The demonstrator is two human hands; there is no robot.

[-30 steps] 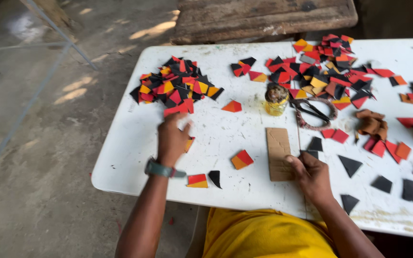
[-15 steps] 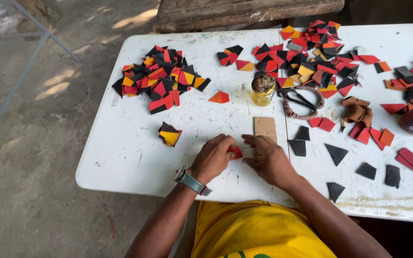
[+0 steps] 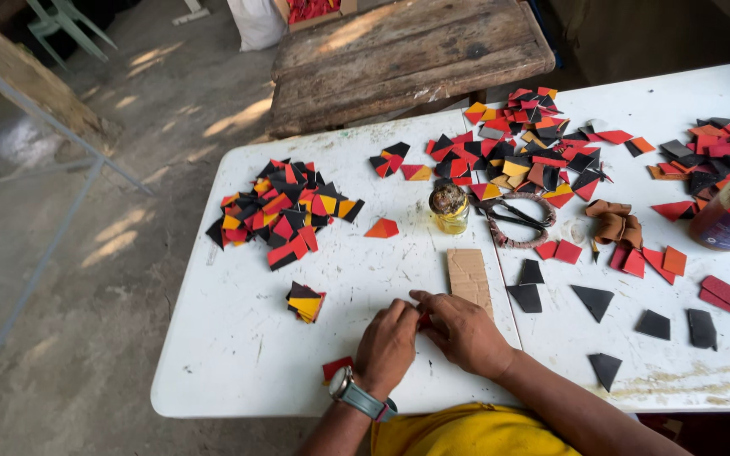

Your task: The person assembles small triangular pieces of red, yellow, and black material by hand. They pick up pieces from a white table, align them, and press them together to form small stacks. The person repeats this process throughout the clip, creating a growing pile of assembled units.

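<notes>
since the earlier view both hands stay together at the near edge of the white table (image 3: 238, 355), and the small stack with a yellow and black top (image 3: 306, 302) now lies apart, to the left of the fingers.

the left hand (image 3: 388, 346) and the right hand (image 3: 465, 332) meet over one small red piece (image 3: 423, 320). it sits directly between the fingertips of both hands, so neither hand is clearly nearer; both touch it. the fingers are narrow, pinched close around the piece, and they hide most of it. only a small red corner shows, so i cannot tell its long axis or its full shape. it looks flat and thin, same kind as the other cut pieces on the table.

just beyond the fingers, a little to the right, lies a brown cardboard strip (image 3: 470, 279), long axis pointing away from the person. behind the left hand, near the wrist with the watch (image 3: 344, 387), another red piece (image 3: 337, 367) lies flat on the table. farther beyond the fingers stand a small glass jar (image 3: 449, 209) and scissors (image 3: 513, 216). far left of the fingers is a big heap of red, black and orange pieces (image 3: 279, 211). to the right of the fingers some black triangles (image 3: 593, 300) lie scattered, well apart from each other.
</notes>
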